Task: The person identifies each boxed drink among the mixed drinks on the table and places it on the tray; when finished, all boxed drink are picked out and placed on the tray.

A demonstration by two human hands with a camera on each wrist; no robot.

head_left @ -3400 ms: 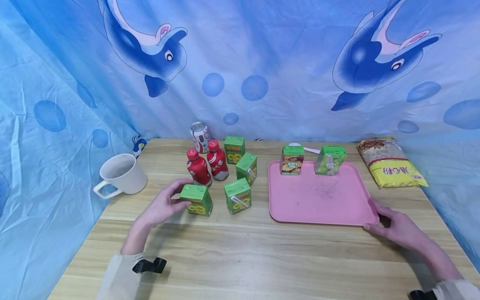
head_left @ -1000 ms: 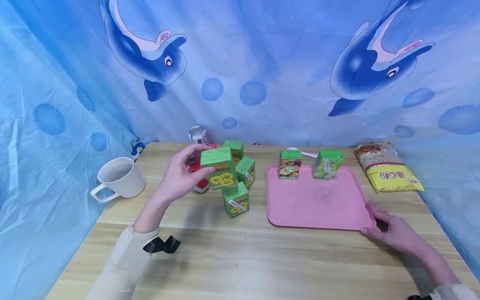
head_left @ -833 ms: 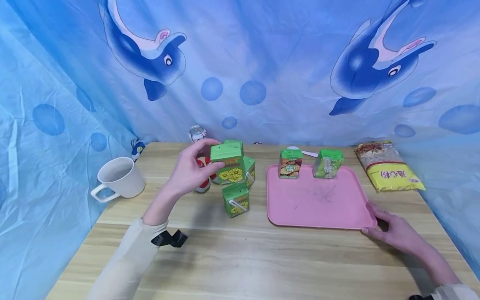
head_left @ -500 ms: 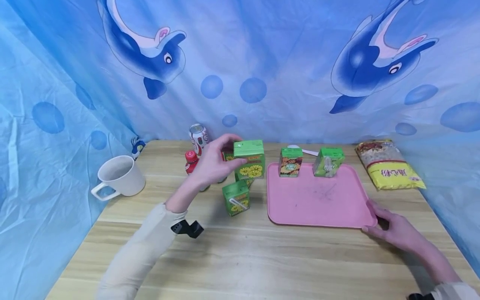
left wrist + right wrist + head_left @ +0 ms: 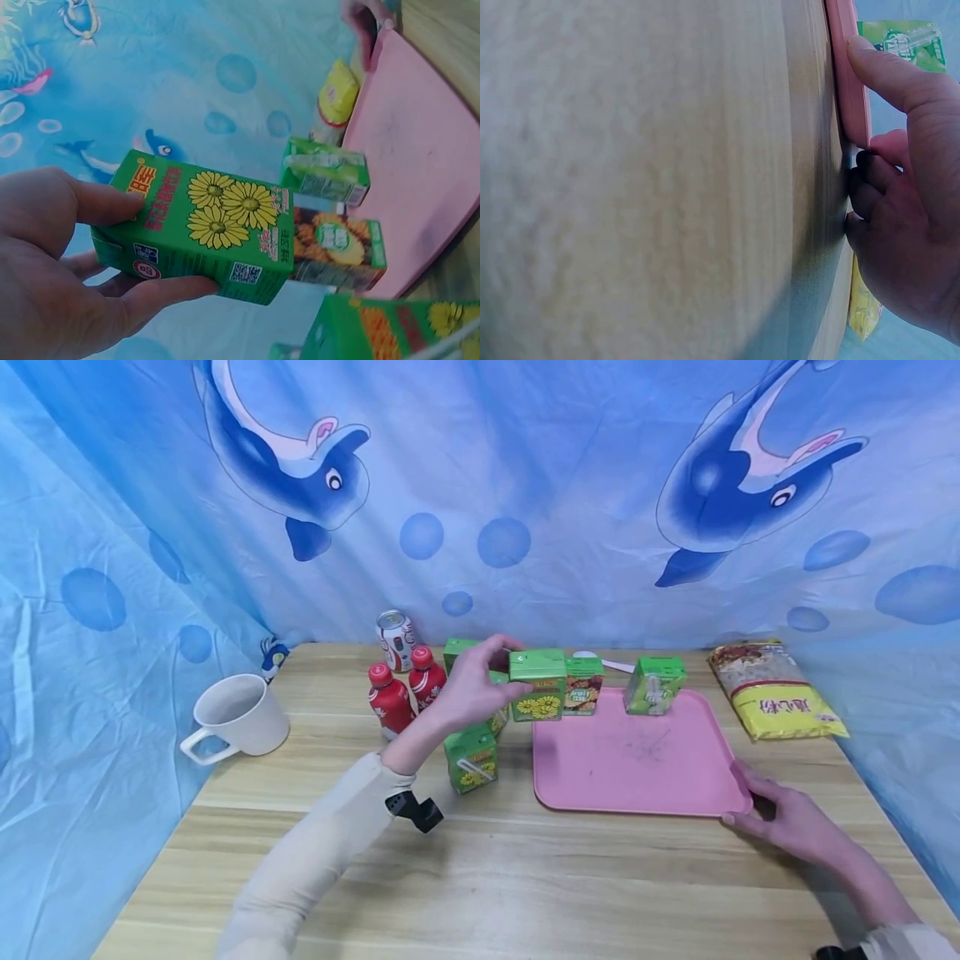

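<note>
My left hand (image 5: 481,687) pinches a green juice box (image 5: 210,217) with yellow flowers between thumb and fingers, held up by the near-left part of the pink tray (image 5: 622,768). On the tray's far side stand a brown-fronted juice box (image 5: 583,687) and a light green juice box (image 5: 655,686) with a straw. My right hand (image 5: 795,818) grips the tray's near right corner, its thumb on the rim (image 5: 849,82). Left of the tray, a flower juice box (image 5: 472,760) with a straw stands upright; two more green boxes behind it are partly hidden by my left hand.
Two red bottles (image 5: 391,697) and a drink can (image 5: 395,639) stand left of the boxes. A white mug (image 5: 251,714) is at the table's left edge. A yellow food bag (image 5: 780,693) lies right of the tray, and a white spoon (image 5: 617,667) lies behind it.
My left hand took hold of the flower juice box near the bottles, lifted it and carried it rightward over the other boxes to the tray. My right hand has stayed at the tray corner.
</note>
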